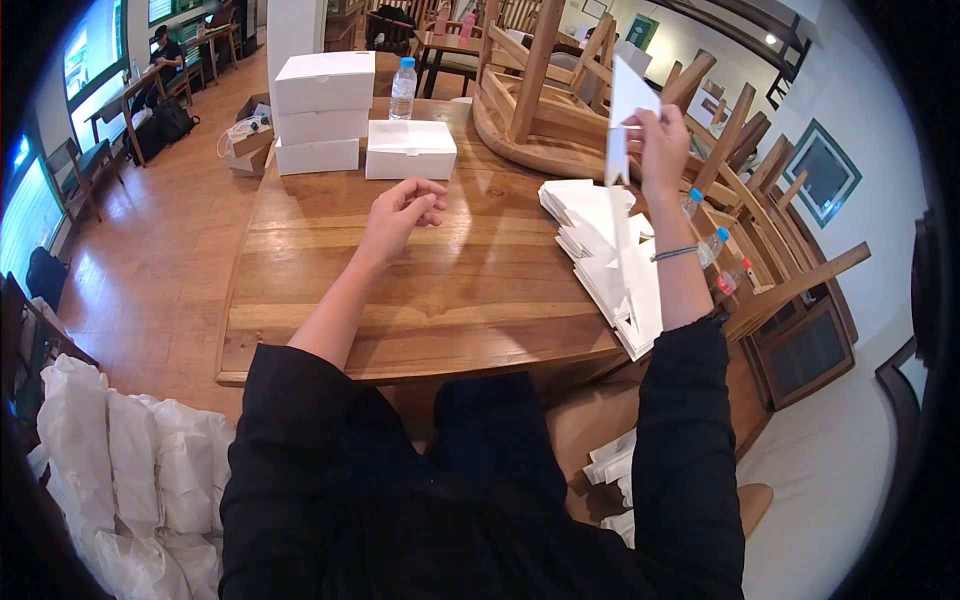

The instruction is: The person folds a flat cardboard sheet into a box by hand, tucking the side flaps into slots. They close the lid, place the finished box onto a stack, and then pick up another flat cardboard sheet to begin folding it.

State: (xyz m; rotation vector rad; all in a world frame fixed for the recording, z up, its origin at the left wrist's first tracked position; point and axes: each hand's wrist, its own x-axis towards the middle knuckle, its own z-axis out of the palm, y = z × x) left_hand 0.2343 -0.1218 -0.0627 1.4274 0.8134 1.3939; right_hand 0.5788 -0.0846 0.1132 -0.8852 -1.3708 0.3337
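Raised at the right, my right hand (662, 150) pinches a flat, folded white cardboard box blank (634, 92) between thumb and fingers. Beneath it lies a fanned pile of flattened white box blanks (592, 225) on the table's right side. My left hand (403, 212) hovers over the wooden table (420, 290), fingers loosely curled with nothing in them. Just beyond that hand sits a closed white box (412, 152). To its left stands a stack of white boxes (322, 110).
A water bottle (402, 92) with a blue cap stands behind the single box. Upturned wooden furniture (530, 90) crowds the far right, with bottles (712, 246) beside the pile. White plastic-wrapped bundles (130, 470) are at lower left. A person (167, 55) sits far off.
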